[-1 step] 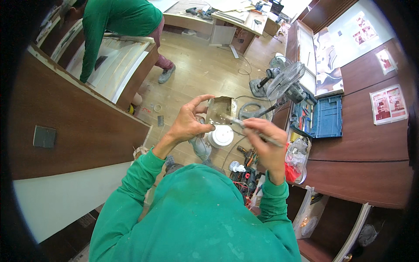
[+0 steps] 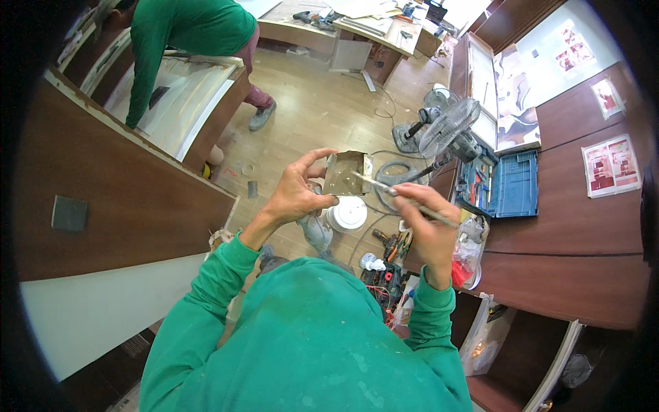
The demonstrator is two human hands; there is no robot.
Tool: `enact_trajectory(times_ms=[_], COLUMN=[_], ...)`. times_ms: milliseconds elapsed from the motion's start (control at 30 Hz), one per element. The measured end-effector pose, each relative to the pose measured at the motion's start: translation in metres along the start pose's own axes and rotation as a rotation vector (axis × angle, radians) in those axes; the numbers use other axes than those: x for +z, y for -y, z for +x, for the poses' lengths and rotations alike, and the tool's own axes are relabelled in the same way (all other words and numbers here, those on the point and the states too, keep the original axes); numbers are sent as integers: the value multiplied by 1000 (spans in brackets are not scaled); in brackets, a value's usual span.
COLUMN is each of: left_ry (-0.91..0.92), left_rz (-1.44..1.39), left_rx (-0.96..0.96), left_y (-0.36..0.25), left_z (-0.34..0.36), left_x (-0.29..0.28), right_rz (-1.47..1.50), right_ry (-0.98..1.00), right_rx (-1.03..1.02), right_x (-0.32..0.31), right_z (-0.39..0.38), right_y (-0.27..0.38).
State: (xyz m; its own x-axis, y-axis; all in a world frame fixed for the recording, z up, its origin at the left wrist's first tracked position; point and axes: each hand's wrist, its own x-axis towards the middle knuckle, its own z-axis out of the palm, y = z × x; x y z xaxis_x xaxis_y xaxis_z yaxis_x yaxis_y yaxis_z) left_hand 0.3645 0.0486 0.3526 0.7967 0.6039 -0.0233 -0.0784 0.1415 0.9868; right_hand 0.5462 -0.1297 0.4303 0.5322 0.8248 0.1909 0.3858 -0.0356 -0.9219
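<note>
My left hand (image 2: 296, 187) grips a small open box (image 2: 345, 176) by its left side, fingers above and thumb below. The box has a brownish-grey inside and a pale right edge; I cannot make out what it contains. My right hand (image 2: 427, 216) is closed round a thin, pale stick-like tool (image 2: 379, 184), held much like a pen. The tool's narrow tip reaches over the right side of the box; whether it touches the inside I cannot tell. Below the box, on the floor, stands a white lidded bucket (image 2: 347, 214).
A standing fan (image 2: 449, 127), a coiled hose (image 2: 398, 173) and an open blue tool case (image 2: 516, 184) are at my right. Power tools (image 2: 388, 271) lie near my feet. A dark wood panel (image 2: 130, 185) runs along the left. Behind it a co-worker in green (image 2: 195, 27) bends over.
My right hand has shifted a little to the right, drawing the tool's tip toward the box's right edge. My left hand and the box stay where they were.
</note>
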Motion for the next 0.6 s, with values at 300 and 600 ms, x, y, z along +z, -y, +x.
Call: enact_trajectory(times_ms=[300,600], left_ry=[49,107], left_rz=[82,143], left_rx=[64,8], left_y=[-20,-36], left_z=[-2,-8], left_x=[2,8], right_rz=[270,156], right_ry=[-104,4], right_rx=[162,127], right_x=[-24,-35], right_z=[5,7], right_y=[-8,0])
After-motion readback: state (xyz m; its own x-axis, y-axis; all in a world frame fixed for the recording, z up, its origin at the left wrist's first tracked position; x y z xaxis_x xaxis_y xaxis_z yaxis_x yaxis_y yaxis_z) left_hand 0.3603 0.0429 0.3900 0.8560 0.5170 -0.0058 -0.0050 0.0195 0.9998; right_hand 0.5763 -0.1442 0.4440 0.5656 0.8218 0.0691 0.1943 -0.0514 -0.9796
